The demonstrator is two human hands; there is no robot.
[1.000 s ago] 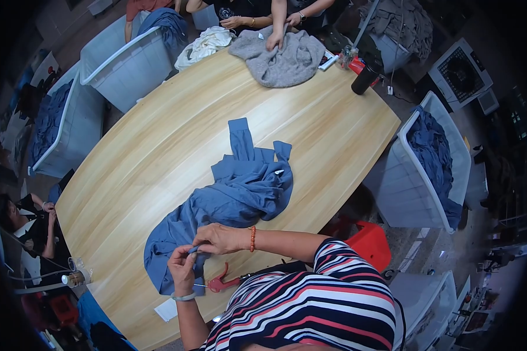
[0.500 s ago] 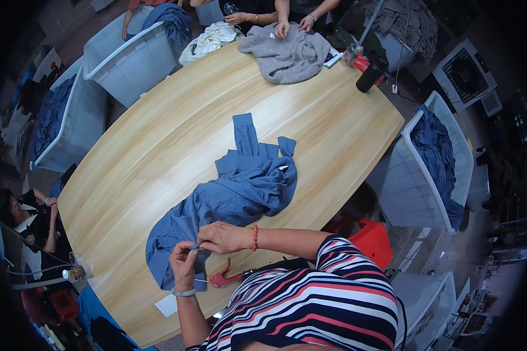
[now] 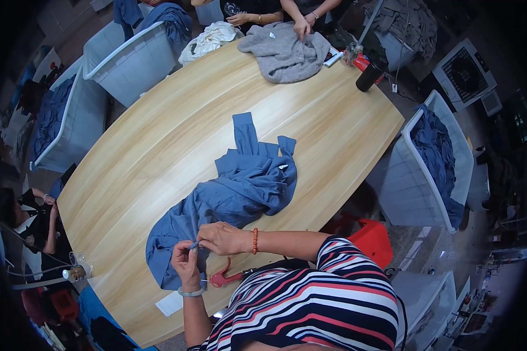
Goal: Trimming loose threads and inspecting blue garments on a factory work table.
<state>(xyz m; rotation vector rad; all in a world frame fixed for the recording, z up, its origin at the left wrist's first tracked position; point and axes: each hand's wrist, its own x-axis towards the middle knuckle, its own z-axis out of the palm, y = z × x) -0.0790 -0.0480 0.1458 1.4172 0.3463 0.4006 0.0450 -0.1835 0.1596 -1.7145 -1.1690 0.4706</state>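
A crumpled blue long-sleeved garment (image 3: pixel 228 190) lies across the near middle of the table, one cuff stretched toward the far side. My left hand (image 3: pixel 185 263) pinches a small fold of its near end. Close beside it, my right hand (image 3: pixel 221 238) has its fingertips pressed together on the same fold; the exact spot between the fingers is too small to make out. A red-handled trigger tool (image 3: pixel 221 278) with a thin nozzle lies just below my right hand. Left of my left wrist is a small white paper (image 3: pixel 170 304).
Pale wooden table (image 3: pixel 140 152) with curved edges. Co-workers handle a grey fuzzy garment (image 3: pixel 284 52) at the far edge. Near them are white cloth (image 3: pixel 211 42) and a black cup (image 3: pixel 369 77). Bins of blue garments (image 3: pixel 433 161) stand around; a red stool (image 3: pixel 372 243) is at right.
My hands stay at the same fold, with only a slight shift of the left hand. At the far side, a co-worker's hands move right over the grey garment, and a blue garment is lifted above a bin.
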